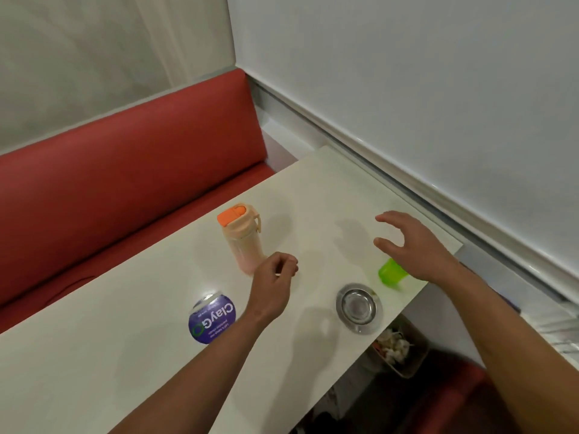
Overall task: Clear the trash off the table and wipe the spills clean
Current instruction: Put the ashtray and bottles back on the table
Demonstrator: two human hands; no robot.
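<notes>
Both forearms come in from 6 o'clock over the white worktop [125, 364]. Left hand [272, 286] sits mid-frame w/ fingers curled in tight; maybe pinching smth tiny and pale, can't tell. Right hand [413, 245] hovers at 3 o'clock, palm down, fingers spread and relaxed, holding nothing, partly covering the small green plastic cup [390, 272]. Round steel ashtray [358, 306] is at 5 o'clock of the left hand, peach bottle with orange lid [241, 236] at 11. Bin of crumpled trash [396, 347] sits below the worktop edge.
</notes>
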